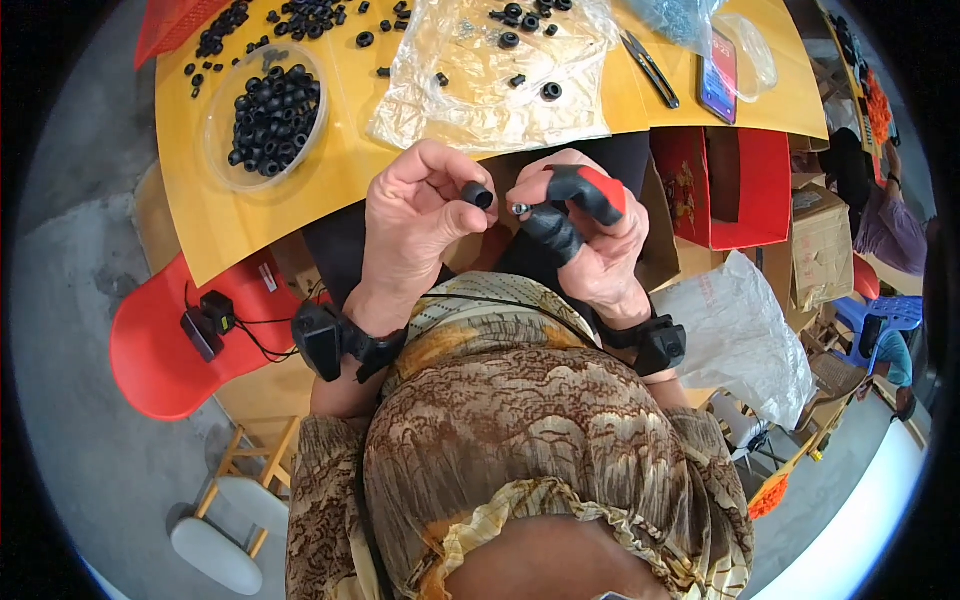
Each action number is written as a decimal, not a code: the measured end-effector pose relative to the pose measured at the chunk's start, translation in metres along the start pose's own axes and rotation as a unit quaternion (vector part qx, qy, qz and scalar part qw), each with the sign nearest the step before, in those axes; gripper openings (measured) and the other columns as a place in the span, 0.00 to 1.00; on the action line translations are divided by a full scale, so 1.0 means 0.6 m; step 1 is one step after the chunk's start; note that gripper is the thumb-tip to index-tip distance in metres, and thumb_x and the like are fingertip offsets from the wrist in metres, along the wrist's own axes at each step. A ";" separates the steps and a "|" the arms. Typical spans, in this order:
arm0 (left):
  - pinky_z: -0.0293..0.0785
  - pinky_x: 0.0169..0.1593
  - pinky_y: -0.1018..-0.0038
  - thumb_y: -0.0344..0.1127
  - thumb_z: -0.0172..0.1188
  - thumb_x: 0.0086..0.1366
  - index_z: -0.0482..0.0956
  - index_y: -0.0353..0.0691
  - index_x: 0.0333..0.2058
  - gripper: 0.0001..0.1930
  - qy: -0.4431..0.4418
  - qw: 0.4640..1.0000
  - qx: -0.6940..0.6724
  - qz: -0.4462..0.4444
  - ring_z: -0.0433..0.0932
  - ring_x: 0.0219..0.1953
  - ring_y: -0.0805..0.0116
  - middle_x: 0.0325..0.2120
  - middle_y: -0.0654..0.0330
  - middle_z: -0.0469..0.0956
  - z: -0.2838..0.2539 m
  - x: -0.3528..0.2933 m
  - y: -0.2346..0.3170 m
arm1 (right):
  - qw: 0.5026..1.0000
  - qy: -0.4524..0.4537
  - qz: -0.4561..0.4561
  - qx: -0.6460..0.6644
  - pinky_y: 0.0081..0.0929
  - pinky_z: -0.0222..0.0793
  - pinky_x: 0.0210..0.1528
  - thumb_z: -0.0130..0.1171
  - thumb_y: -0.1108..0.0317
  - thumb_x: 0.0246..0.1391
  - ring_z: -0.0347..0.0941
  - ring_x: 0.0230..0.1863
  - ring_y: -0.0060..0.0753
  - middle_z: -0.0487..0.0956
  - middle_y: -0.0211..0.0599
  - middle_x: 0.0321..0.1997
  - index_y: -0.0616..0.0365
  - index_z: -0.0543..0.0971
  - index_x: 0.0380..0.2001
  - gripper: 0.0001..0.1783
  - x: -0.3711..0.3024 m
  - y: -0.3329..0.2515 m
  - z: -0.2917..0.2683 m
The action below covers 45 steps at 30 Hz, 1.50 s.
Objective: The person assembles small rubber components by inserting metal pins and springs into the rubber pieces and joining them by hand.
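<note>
Between the thumb and fingers of my left hand (pixel 425 205) is a short black rubber sleeve (pixel 478 196), its open end turned toward the right. My right hand (pixel 600 220), with black and red coverings on the thumb and index finger, pinches a small shiny metal piece (pixel 520 209). A narrow gap separates the two parts, and both hands hover just off the table's near edge. Beyond them a crinkled clear plastic sheet (pixel 480 118) lies on the yellow table (pixel 350 170), carrying several black rubber parts (pixel 551 91). At the left, a round clear tub (pixel 215 150) holds many similar black parts.
Snips (pixel 650 70) and a phone (pixel 718 80) lie at the table's right. Below is a red box (pixel 755 200) beside a cardboard carton (pixel 822 245). A red chair (pixel 160 350) with black adapters stands left. Another person's arm (pixel 893 180) shows far right.
</note>
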<state>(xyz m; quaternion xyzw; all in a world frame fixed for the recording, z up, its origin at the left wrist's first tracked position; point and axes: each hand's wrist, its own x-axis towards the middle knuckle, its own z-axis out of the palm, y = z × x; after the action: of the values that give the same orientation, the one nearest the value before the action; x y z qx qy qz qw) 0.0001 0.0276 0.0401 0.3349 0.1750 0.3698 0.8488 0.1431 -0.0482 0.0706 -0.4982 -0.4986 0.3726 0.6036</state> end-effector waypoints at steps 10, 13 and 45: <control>0.72 0.37 0.83 0.18 0.61 0.49 0.73 0.31 0.33 0.11 0.021 0.984 0.173 0.048 0.73 0.31 0.78 0.28 0.62 0.75 0.021 -0.013 0.006 | 0.989 -0.001 -0.054 -0.140 0.22 0.67 0.32 0.57 0.81 0.37 0.71 0.30 0.30 0.75 0.38 0.28 0.64 0.77 0.28 0.09 -0.001 0.001 -0.003; 0.72 0.37 0.83 0.17 0.61 0.48 0.72 0.31 0.32 0.11 0.011 0.983 0.176 0.047 0.74 0.32 0.78 0.28 0.61 0.75 0.020 -0.014 0.006 | 0.972 -0.005 -0.096 -0.215 0.23 0.66 0.32 0.57 0.82 0.34 0.72 0.29 0.32 0.76 0.38 0.27 0.62 0.78 0.28 0.12 0.000 0.002 -0.011; 0.75 0.30 0.81 0.23 0.62 0.50 0.70 0.34 0.31 0.10 0.014 0.997 -0.012 -0.073 0.76 0.24 0.74 0.24 0.59 0.76 0.003 -0.012 -0.023 | 0.950 -0.054 -0.135 -0.278 0.22 0.67 0.31 0.60 0.80 0.34 0.72 0.27 0.32 0.76 0.34 0.28 0.60 0.78 0.30 0.14 -0.012 0.012 -0.021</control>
<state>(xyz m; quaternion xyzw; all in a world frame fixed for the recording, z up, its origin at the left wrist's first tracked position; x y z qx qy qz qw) 0.0030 0.0144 0.0321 0.3055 0.2065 0.3133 0.8752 0.1541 -0.0562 0.0619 -0.5534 -0.6769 0.1604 0.4581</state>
